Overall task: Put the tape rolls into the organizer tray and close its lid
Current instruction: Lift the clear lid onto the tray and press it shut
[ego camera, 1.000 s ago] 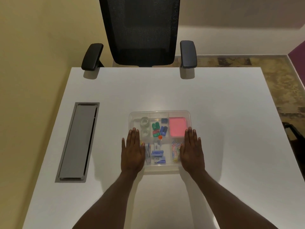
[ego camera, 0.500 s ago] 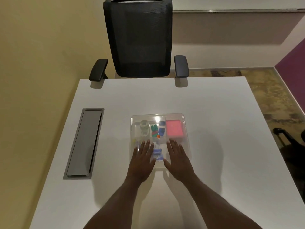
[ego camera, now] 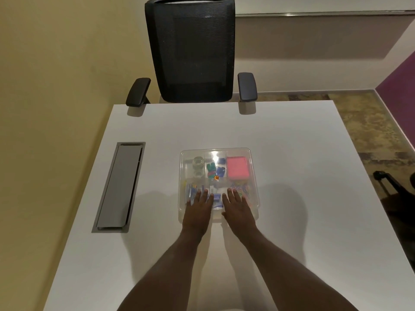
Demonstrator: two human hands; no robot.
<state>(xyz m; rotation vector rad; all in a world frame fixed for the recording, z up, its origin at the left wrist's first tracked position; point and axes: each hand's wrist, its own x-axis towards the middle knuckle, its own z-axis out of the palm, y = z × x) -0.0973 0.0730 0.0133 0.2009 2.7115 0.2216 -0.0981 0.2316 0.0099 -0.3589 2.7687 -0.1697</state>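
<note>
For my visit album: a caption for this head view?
Both hands, left and right, press flat on the clear organizer tray lid, tape rolls inside.

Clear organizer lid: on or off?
On. The clear plastic lid covers the tray, glare on it; left hand and right hand lie flat on it.

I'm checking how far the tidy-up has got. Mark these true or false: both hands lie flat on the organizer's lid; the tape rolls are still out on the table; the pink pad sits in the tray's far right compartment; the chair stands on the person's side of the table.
1. True: the left hand and right hand lie flat on the clear lid.
2. False: the tape rolls are in the tray's far left compartment.
3. True: the pink pad is far right.
4. False: the chair stands at the opposite edge.
</note>
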